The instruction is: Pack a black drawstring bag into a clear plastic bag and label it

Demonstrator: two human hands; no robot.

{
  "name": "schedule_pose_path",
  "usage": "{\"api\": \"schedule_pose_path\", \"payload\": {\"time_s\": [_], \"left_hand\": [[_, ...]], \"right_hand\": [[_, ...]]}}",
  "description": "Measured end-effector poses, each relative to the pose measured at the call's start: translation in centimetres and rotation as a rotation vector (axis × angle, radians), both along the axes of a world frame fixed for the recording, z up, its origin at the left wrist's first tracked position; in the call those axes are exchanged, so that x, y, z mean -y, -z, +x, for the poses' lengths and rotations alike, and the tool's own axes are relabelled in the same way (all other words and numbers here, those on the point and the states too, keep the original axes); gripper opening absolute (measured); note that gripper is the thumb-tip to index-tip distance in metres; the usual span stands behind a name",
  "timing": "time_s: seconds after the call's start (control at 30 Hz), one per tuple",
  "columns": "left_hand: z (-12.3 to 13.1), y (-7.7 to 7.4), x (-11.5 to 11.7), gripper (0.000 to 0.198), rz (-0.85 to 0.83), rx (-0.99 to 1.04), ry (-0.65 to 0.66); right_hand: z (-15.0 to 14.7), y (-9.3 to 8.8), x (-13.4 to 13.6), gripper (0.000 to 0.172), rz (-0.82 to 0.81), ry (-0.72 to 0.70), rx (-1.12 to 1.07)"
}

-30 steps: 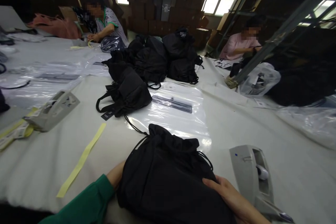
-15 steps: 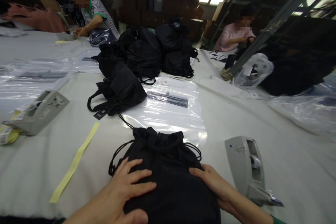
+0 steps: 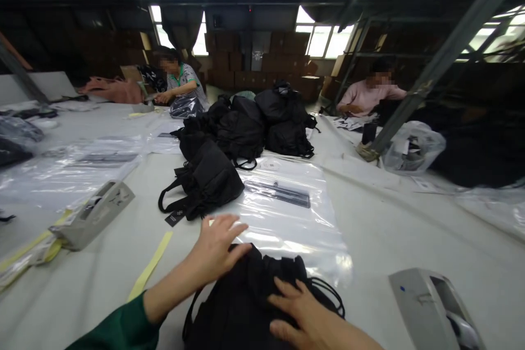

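A black drawstring bag lies on the white table right in front of me. My right hand rests flat on its top, fingers spread. My left hand is open, fingers stretched forward over the bag's far edge and touching the clear plastic bag lying beyond it. That clear bag has a dark strip across its upper part. Another black bag with a hang tag sits just past my left hand.
A grey tape dispenser stands at the lower right, another tape dispenser at the left. A yellow paper strip lies left of my arm. A heap of black bags fills the table's middle. Two people work at the far side.
The view tilted up. My left hand moved forward off the black bag to the clear plastic bag. My right hand shifted from the bag's right side onto its top.
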State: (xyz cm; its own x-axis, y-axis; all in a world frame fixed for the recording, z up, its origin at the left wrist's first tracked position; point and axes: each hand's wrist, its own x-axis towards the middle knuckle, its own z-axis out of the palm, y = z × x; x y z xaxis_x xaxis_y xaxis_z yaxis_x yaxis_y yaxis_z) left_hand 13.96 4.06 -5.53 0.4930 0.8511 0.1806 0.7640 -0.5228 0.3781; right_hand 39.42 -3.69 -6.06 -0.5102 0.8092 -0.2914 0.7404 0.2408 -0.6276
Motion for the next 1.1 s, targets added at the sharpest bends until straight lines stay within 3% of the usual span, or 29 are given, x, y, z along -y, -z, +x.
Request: {"api": "schedule_pose_path", "payload": {"time_s": [0.1, 0.2, 0.27, 0.33, 0.4, 0.47, 0.6, 0.7, 0.77, 0.83, 0.87, 0.97, 1.1], "left_hand": [[-0.1, 4.7, -7.2, 0.054, 0.301, -0.210, -0.025], [-2.5, 8.6, -12.9, 0.057, 0.326, -0.350, 0.081], [-5.3, 10.0, -15.4, 0.059, 0.302, -0.369, 0.090], [-8.0, 10.4, -16.7, 0.060, 0.286, -0.369, 0.049], [-9.6, 10.3, -16.8, 0.057, 0.282, -0.372, -0.005], [-9.4, 10.2, -16.1, 0.051, 0.285, -0.372, -0.033], [-4.3, 10.9, -13.9, 0.050, 0.258, -0.328, 0.130], [-0.1, 12.4, -13.0, 0.064, 0.113, -0.237, 0.213], [2.0, 13.7, -12.8, 0.066, 0.038, -0.213, 0.208], [3.7, 15.0, -13.0, 0.066, 0.005, -0.214, 0.216], [4.5, 15.6, -13.2, 0.065, -0.012, -0.212, 0.214], [6.9, 16.7, -14.1, 0.065, -0.052, -0.193, 0.174], [8.8, 16.4, -14.7, 0.064, -0.080, -0.131, 0.139]], "right_hand": [[-1.4, -0.6, 0.5, 0.038, -0.095, -0.102, 0.011], [-1.4, -1.2, 0.4, 0.035, -0.090, -0.095, 0.038], [-1.0, -1.1, 0.2, 0.037, -0.113, -0.090, 0.059], [-0.8, -0.7, 0.1, 0.037, -0.114, -0.088, 0.069], [-0.8, 0.1, 0.2, 0.035, -0.071, -0.100, 0.066], [-1.2, 0.9, 0.3, 0.033, 0.008, -0.126, 0.072], [-1.2, 2.1, -0.9, 0.031, 0.273, -0.059, 0.092], [1.3, 3.9, -3.9, 0.037, 0.537, 0.138, 0.076], [3.9, 6.1, -6.3, 0.044, 0.627, 0.407, 0.162], [6.5, 8.9, -8.4, 0.057, 0.556, 0.718, 0.327], [7.6, 10.4, -9.3, 0.063, 0.487, 0.808, 0.395], [10.3, 13.7, -11.8, 0.059, 0.394, 0.742, 0.457], [13.2, 14.1, -14.1, 0.052, 0.371, 0.629, 0.386]]}}
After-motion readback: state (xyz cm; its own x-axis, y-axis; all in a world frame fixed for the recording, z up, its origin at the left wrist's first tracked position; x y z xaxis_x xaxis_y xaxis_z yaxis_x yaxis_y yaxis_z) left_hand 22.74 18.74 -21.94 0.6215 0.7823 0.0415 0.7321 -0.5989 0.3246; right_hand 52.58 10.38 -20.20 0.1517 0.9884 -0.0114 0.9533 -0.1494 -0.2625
